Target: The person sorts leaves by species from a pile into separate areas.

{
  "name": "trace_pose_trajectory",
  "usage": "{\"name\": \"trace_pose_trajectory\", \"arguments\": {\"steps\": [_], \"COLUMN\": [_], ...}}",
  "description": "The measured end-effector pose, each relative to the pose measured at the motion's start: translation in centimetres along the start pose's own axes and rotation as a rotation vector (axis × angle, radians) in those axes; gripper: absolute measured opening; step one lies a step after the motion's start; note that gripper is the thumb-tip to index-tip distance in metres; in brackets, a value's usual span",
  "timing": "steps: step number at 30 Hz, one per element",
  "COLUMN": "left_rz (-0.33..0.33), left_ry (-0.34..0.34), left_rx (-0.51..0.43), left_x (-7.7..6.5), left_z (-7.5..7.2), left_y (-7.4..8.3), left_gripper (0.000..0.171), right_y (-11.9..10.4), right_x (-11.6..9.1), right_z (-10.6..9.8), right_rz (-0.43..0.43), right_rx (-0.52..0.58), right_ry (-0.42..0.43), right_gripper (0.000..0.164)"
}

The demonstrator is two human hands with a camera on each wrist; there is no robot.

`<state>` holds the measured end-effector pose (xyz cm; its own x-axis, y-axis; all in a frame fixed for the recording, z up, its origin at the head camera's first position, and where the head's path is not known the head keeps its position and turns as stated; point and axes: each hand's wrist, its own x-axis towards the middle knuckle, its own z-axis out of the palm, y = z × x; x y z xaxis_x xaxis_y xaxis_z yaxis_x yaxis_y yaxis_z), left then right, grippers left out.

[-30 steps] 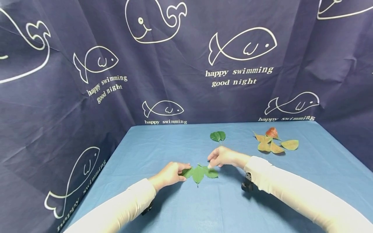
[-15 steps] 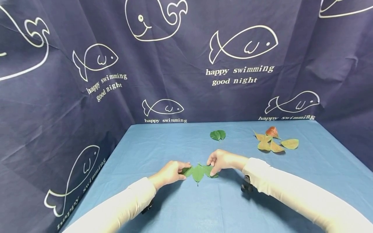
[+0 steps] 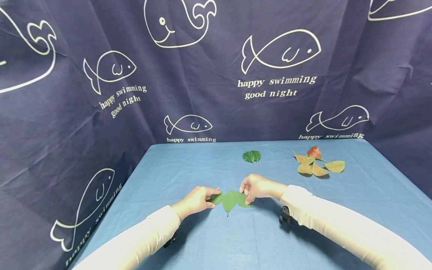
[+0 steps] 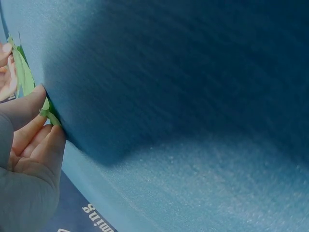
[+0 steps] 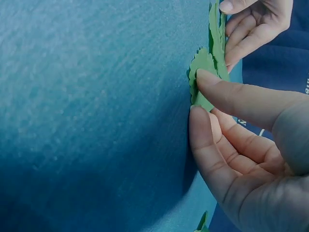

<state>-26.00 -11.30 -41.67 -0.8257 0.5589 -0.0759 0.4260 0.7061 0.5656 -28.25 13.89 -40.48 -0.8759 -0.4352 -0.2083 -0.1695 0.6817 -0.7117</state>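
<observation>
Three green leaves lie fanned side by side on the blue cloth in the head view. My left hand point(image 3: 195, 200) holds the left leaf point(image 3: 216, 198) by its outer end, thumb and fingertips on its two edges. Between the hands the middle leaf point(image 3: 229, 202) has its short stalk toward me. My right hand point(image 3: 258, 185) grips the right leaf point(image 3: 241, 198) with thumb and index finger. In the right wrist view the thumb lies against this toothed leaf point(image 5: 203, 65), and the index fingertip is right at its lower end.
Two darker green leaves point(image 3: 249, 156) lie farther back on the blue cloth point(image 3: 189, 165). At the back right is a loose group of yellowish leaves point(image 3: 335, 166) with one reddish leaf point(image 3: 315, 152). A dark printed curtain point(image 3: 202, 86) hangs behind and at the sides.
The right thumb has come down to the near edge of the right leaf, and the fingers now grip it. That leaf has shifted slightly. My left hand stays in place.
</observation>
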Motion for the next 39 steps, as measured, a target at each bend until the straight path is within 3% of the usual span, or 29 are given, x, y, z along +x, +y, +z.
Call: {"name": "trace_pose_trajectory", "arguments": {"steps": [14, 21, 26, 39], "left_rz": [0.000, 0.013, 0.012, 0.007], "left_ry": [-0.007, -0.004, -0.006, -0.006], "left_rx": [0.003, 0.018, 0.026, 0.005], "left_x": [0.0, 0.0, 0.0, 0.0], "left_z": [0.1, 0.0, 0.0, 0.1], "left_y": [-0.1, -0.1, -0.2, -0.1], "left_gripper": [0.051, 0.050, 0.051, 0.051], "right_y": [0.2, 1.4, 2.3, 3.4], "right_x": [-0.1, 0.4, 0.7, 0.6], "right_z": [0.2, 0.1, -0.3, -1.0], "right_rz": [0.023, 0.050, 0.058, 0.051], "right_rx": [0.045, 0.225, 0.357, 0.507], "right_ry": [0.017, 0.023, -0.027, -0.107], "right_gripper": [0.020, 0.012, 0.012, 0.023]}}
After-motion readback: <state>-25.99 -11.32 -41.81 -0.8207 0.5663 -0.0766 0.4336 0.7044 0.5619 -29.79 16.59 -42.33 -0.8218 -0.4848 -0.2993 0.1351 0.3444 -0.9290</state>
